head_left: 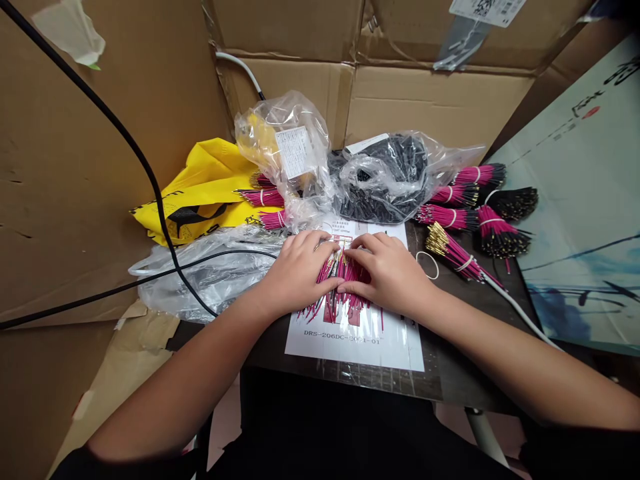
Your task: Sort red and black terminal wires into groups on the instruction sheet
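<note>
Cardboard box walls (65, 167) hem in a dark table (450, 373), where a plastic bag of black wires (385, 187) and tied bundles of pink wires (475, 213) lie beyond a printed paper sheet (355, 347). On the sheet, near the table's front edge, loose pink wires (340, 280) look light, thin and springy, apt to slide apart, so gathering them at the middle seems best. The left hand (297, 267) and right hand (387, 273) lie cupped over them, nearly touching; any pinch is hidden. A rubber band (427, 265) lies just beside the sheet.

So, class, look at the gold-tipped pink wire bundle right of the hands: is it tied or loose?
Tied: a white band circles the pink wire bundle near its middle, holding the wires together.
</note>
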`<action>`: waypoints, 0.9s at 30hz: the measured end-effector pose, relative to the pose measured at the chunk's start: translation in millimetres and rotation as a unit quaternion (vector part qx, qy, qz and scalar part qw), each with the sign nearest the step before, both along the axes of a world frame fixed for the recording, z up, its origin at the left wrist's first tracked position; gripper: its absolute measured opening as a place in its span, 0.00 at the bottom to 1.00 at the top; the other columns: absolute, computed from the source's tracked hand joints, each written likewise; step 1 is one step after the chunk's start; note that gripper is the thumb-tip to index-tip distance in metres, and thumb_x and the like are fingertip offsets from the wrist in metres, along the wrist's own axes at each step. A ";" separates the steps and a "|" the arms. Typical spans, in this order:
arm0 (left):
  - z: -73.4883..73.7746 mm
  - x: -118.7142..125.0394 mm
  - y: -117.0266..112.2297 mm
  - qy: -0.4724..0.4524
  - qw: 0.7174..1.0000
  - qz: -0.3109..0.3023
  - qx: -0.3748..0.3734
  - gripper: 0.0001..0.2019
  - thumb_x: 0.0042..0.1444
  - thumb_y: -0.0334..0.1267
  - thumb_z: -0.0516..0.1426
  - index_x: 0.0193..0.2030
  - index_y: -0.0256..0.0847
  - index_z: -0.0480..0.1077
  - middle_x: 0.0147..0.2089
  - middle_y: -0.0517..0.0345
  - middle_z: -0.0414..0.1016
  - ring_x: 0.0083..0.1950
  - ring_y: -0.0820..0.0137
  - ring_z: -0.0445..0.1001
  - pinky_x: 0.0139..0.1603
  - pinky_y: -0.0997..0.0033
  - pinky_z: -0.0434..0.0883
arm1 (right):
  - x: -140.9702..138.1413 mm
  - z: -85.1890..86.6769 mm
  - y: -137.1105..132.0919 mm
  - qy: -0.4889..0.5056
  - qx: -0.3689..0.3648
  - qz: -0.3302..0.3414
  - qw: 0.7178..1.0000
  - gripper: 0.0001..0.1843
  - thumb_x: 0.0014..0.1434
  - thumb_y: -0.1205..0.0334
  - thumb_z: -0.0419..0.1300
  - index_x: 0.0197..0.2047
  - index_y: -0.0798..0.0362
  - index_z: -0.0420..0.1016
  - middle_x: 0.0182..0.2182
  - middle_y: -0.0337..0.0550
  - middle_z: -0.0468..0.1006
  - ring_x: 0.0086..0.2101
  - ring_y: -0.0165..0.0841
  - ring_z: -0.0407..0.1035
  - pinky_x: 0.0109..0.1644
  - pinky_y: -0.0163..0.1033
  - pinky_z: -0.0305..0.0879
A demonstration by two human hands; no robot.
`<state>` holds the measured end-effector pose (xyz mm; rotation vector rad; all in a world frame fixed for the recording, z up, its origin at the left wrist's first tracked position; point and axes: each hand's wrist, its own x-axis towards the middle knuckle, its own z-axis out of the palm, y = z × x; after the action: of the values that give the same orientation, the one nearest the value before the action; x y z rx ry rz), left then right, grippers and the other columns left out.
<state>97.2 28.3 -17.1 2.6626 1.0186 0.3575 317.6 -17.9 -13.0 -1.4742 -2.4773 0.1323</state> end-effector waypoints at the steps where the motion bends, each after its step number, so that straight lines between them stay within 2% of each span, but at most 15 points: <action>1: 0.1 0.2 -0.1 -0.004 1.000 0.002 0.000 0.26 0.61 0.52 0.63 0.59 0.40 0.67 0.64 0.44 0.68 0.67 0.51 0.64 0.64 0.49 0.62 | -1.7 0.4 -1.3 -0.004 -0.002 -0.006 1.000 0.31 0.62 0.37 0.62 0.52 0.57 0.79 0.47 0.56 0.76 0.46 0.47 0.67 0.48 0.49 0.62; 5: 0.6 1.2 0.2 -0.005 1.000 0.006 -0.003 0.23 0.60 0.52 0.63 0.55 0.40 0.68 0.63 0.45 0.69 0.65 0.52 0.65 0.63 0.49 0.63 | -4.7 1.4 -2.8 -0.012 -0.003 -0.013 1.000 0.29 0.63 0.38 0.62 0.51 0.57 0.78 0.48 0.55 0.75 0.46 0.47 0.67 0.49 0.49 0.62; 11: 0.0 1.7 2.4 0.022 1.000 0.001 -0.011 0.30 0.62 0.54 0.61 0.67 0.46 0.64 0.70 0.43 0.62 0.70 0.49 0.60 0.67 0.44 0.59 | -2.2 -1.9 -0.2 0.026 -0.003 -0.008 1.000 0.32 0.61 0.36 0.63 0.50 0.58 0.74 0.48 0.57 0.74 0.46 0.47 0.67 0.49 0.50 0.63; 14: -0.5 1.9 4.0 0.030 0.999 -0.002 -0.013 0.27 0.63 0.56 0.59 0.65 0.47 0.67 0.71 0.44 0.62 0.71 0.48 0.59 0.68 0.43 0.59 | -1.9 -3.7 -1.2 0.102 -0.020 -0.010 0.995 0.24 0.59 0.45 0.69 0.48 0.56 0.73 0.48 0.55 0.73 0.47 0.45 0.67 0.50 0.48 0.64; 17: -0.6 2.1 5.9 0.022 0.999 -0.002 -0.027 0.26 0.62 0.57 0.60 0.61 0.46 0.69 0.70 0.45 0.63 0.70 0.49 0.60 0.67 0.44 0.59 | -2.1 -3.4 -2.5 0.185 -0.033 -0.017 0.982 0.15 0.60 0.56 0.70 0.45 0.54 0.74 0.45 0.50 0.75 0.46 0.42 0.68 0.50 0.46 0.64; 20: -0.3 2.1 8.0 0.011 0.999 0.002 -0.045 0.25 0.59 0.57 0.63 0.57 0.45 0.70 0.69 0.47 0.64 0.70 0.50 0.60 0.67 0.45 0.59 | -3.4 0.0 -3.5 0.275 -0.075 -0.044 0.957 0.07 0.62 0.61 0.68 0.40 0.52 0.74 0.38 0.42 0.78 0.40 0.36 0.70 0.46 0.42 0.65; 22: -0.5 2.0 9.2 0.000 0.998 0.007 -0.056 0.26 0.58 0.56 0.64 0.56 0.44 0.70 0.69 0.48 0.64 0.70 0.49 0.61 0.67 0.46 0.59 | -4.5 4.0 -4.3 0.333 -0.121 -0.071 0.933 0.05 0.62 0.61 0.67 0.38 0.52 0.75 0.35 0.39 0.79 0.34 0.32 0.70 0.41 0.40 0.65; 24: -1.1 1.9 10.0 -0.014 0.998 0.010 -0.063 0.27 0.56 0.56 0.66 0.56 0.45 0.69 0.68 0.48 0.64 0.69 0.50 0.62 0.67 0.47 0.59 | -3.2 9.8 -5.8 0.388 -0.168 -0.090 0.902 0.07 0.61 0.59 0.67 0.37 0.51 0.75 0.33 0.38 0.79 0.31 0.30 0.69 0.38 0.38 0.66; 27: -2.3 1.4 10.3 -0.035 0.997 0.014 -0.062 0.27 0.54 0.56 0.67 0.55 0.45 0.69 0.66 0.50 0.66 0.66 0.51 0.64 0.66 0.48 0.61 | 9.6 21.6 -11.4 0.482 -0.208 -0.109 0.844 0.11 0.59 0.55 0.69 0.38 0.51 0.75 0.34 0.40 0.79 0.33 0.31 0.72 0.39 0.38 0.69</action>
<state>98.6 38.6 -19.4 2.5098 1.0241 0.3788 327.2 -29.3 8.7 -1.3168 -1.4865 1.1184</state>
